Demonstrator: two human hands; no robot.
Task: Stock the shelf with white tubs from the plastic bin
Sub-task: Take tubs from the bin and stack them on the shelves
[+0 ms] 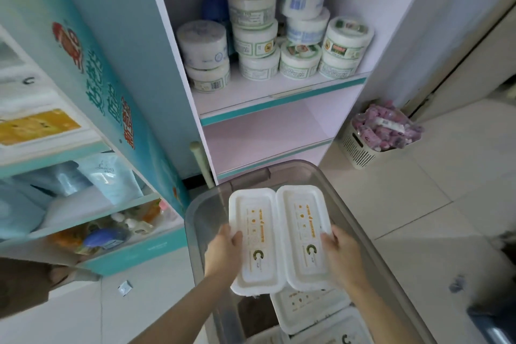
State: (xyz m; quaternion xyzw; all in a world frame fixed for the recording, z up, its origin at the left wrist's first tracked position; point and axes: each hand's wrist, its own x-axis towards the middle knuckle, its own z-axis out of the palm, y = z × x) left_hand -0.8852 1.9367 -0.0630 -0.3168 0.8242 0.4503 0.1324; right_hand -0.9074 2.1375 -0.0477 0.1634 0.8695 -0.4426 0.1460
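white rectangular plastic tubs (pixel 255 234), side by side above the translucent grey bin (pixel 344 204); left hand (pixel 223 253) grips one, right hand (pixel 343 255) the other.

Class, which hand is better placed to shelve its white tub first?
Likely the left hand: the left tub lines up with the middle of the empty shelf, while the right hand holds the right tub toward its right side.

Plastic bin (pixel 195 232) cut off below; print on white tubs (pixel 255 240) unreadable.
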